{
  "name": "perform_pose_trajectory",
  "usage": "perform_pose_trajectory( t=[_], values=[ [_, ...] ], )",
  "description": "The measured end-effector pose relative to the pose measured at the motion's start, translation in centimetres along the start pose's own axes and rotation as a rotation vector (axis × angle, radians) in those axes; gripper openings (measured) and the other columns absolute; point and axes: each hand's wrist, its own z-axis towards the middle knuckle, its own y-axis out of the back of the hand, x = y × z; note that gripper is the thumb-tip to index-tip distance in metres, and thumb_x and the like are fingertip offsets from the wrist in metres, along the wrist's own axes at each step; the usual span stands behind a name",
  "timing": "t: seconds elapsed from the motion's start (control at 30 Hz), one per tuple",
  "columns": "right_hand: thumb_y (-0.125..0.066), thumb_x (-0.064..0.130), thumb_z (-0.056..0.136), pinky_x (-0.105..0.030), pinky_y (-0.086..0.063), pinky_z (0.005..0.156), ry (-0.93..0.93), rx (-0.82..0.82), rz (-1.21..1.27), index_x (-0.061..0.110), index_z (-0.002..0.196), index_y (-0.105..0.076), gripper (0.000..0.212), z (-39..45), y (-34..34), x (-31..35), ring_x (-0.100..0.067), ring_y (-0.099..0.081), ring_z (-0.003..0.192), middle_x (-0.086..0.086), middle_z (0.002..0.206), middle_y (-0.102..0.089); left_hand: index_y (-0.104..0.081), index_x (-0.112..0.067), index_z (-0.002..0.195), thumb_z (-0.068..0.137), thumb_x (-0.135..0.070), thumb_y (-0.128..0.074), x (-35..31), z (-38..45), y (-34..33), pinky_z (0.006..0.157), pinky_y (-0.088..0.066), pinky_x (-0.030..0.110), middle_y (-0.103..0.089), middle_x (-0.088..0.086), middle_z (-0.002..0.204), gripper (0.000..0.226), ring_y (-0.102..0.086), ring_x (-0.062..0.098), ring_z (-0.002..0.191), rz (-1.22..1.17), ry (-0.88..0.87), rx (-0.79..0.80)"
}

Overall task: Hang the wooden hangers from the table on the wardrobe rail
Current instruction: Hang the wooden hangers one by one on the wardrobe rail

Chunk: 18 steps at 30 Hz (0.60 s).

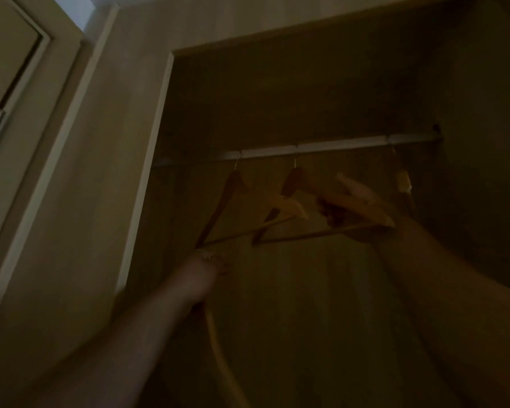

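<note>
Wooden hangers [295,198] hang mid-rail [321,147]. My right hand [351,198] grips one's shoulder; my left hand [206,275] clutches another low. I should steady it before letting go.

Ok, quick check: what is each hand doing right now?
Left hand: closed on a wooden hanger that hangs below it.
Right hand: on the middle hanger at the rail; grip blurred, cannot tell.
</note>
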Motion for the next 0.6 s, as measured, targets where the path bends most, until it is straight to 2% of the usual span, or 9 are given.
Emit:
perform_pose_trajectory(
  t=[0.07,0.13,0.17,0.27,0.37,0.43,0.47,0.53,0.6],
  values=[
    [-0.073,0.036,0.071,-0.035,-0.057,0.064,0.073,-0.167,0.078,0.017,0.113,-0.067,0.046,-4.6,-5.6,-0.4,-0.025,-0.074,0.079,-0.013,0.093,-0.075,-0.067,-0.018,0.097,0.097,-0.023,-0.047,-0.3,-0.2,0.1,0.083,-0.046,0.035,-0.07,0.005,0.096,0.021,-0.066,0.023,0.095,0.049,-0.005,0.006],
    [-0.061,0.021,0.077,-0.019,-0.051,0.047,0.162,-0.259,0.135,0.019,0.085,-0.071,0.013,-8.5,-8.5,-1.8,-0.015,-0.066,0.056,-0.002,0.065,-0.069,-0.065,-0.017,0.105,0.097,-0.028,-0.046,-0.2,-0.5,0.1,0.092,-0.048,0.038,-0.07,0.003,0.102,0.024,-0.066,0.019,0.096,0.017,0.005,0.009],
    [-0.054,0.018,0.086,-0.02,-0.046,0.045,0.163,-0.319,0.057,0.018,0.08,-0.068,0.015,-10.6,-9.5,-3.2,-0.013,-0.058,0.056,-0.001,0.064,-0.062,-0.065,-0.019,0.103,0.097,-0.031,-0.046,-0.3,-0.8,0.1,0.095,-0.048,0.04,-0.07,0.003,0.105,0.023,-0.066,0.019,0.098,0.004,0.019,0.017],
    [-0.039,0.016,0.1,-0.026,-0.037,0.059,-0.037,-0.4,-0.159,0.013,0.077,-0.058,0.03,-16.3,-11.4,-7.4,-0.016,-0.049,0.064,-0.007,0.074,-0.055,-0.066,-0.025,0.089,0.094,-0.038,-0.048,-0.7,-1.6,-0.2,0.097,-0.048,0.045,-0.071,0.003,0.108,0.022,-0.066,0.022,0.101,0.005,0.01,0.01],
    [-0.058,0.033,0.087,-0.034,-0.048,0.069,-0.261,-0.221,-0.389,0.016,0.074,-0.071,0.026,-20.3,-15.0,-10.7,-0.024,-0.064,0.075,-0.014,0.084,-0.07,-0.068,-0.03,0.086,0.083,-0.046,-0.051,-0.6,-1.4,-0.7,0.099,-0.046,0.047,-0.071,0.001,0.107,0.024,-0.065,0.024,0.103,0.019,0.01,0.023],
    [-0.073,0.045,0.063,-0.036,-0.054,0.078,-0.389,-0.042,-0.445,0.022,0.079,-0.078,0.029,-21.5,-17.9,-11.3,-0.023,-0.071,0.086,-0.009,0.09,-0.076,-0.067,-0.028,0.083,0.088,-0.038,-0.051,-1.0,-1.6,-1.4,0.098,-0.048,0.046,-0.071,0.003,0.102,0.02,-0.066,0.024,0.099,-0.025,0.011,0.031],
    [-0.079,0.047,0.059,-0.035,-0.055,0.086,-0.433,0.036,-0.469,0.026,0.086,-0.078,0.034,-21.6,-18.7,-11.5,-0.021,-0.072,0.093,-0.005,0.095,-0.077,-0.065,-0.025,0.084,0.094,-0.032,-0.048,-1.3,-1.9,-1.7,0.098,-0.048,0.045,-0.07,0.003,0.1,0.02,-0.067,0.022,0.098,-0.041,0.001,0.04],
    [-0.086,0.038,0.06,-0.038,-0.048,0.102,-0.483,0.108,-0.481,0.029,0.101,-0.074,0.044,-21.6,-20.2,-12.0,-0.022,-0.068,0.107,-0.003,0.104,-0.075,-0.064,-0.018,0.095,0.098,-0.027,-0.045,-1.6,-2.3,-2.3,0.099,-0.048,0.042,-0.07,0.004,0.104,0.021,-0.067,0.019,0.097,-0.042,-0.005,0.06],
    [-0.076,0.022,0.073,-0.03,-0.048,0.101,-0.501,0.099,-0.517,0.024,0.112,-0.068,0.04,-21.5,-20.6,-12.2,-0.018,-0.067,0.103,-0.003,0.106,-0.072,-0.062,-0.015,0.111,0.098,-0.029,-0.043,-1.9,-2.8,-2.6,0.1,-0.047,0.042,-0.069,0.003,0.11,0.027,-0.067,0.016,0.098,-0.042,-0.011,0.076]
  ],
)
